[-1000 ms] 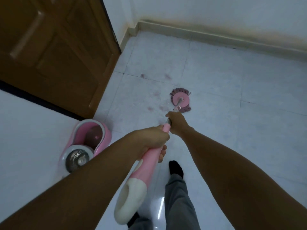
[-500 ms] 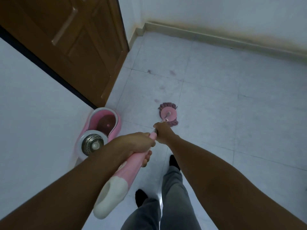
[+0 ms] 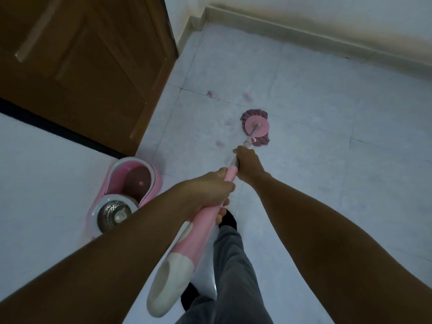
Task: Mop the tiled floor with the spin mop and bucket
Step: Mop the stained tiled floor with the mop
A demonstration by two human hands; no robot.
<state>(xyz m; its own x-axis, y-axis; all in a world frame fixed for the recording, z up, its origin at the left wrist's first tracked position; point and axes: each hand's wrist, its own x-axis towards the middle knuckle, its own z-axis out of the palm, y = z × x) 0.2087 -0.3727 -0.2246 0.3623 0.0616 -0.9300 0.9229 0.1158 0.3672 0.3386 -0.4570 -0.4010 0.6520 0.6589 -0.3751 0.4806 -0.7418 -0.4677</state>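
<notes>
Fingers [image 3: 221, 213] of the left hand [image 3: 208, 189] curl under the pink handle [image 3: 202, 230] of the spin mop and grip it. The right hand [image 3: 249, 166] grips the shaft just above, where pink grip meets metal pole, with its fingers wrapped round out of sight. The pole slants forward and down to the mop head [image 3: 256, 127], which lies flat on the tiled floor [image 3: 339, 141] ahead of the person, mauve strands fanned out under the pink disc.

Reddish smudges lie round the head: one [image 3: 219, 143] just beside it on the left, another [image 3: 228, 121] near its upper left, and two more [image 3: 246, 96] farther on by the grout line. By these marks the mopping is under way but this patch is not yet clean. The tiles toward the skirting [image 3: 304, 31] look untouched, though the dim light makes that hard to judge.

The bucket [image 3: 157, 183] stands on the floor to the left, near the edge of the brown door [image 3: 81, 66]. Its wash side looks to hold dark water, and the steel spinner basket [image 3: 114, 212] sits unused. A rinse and spin are probably still to come.
</notes>
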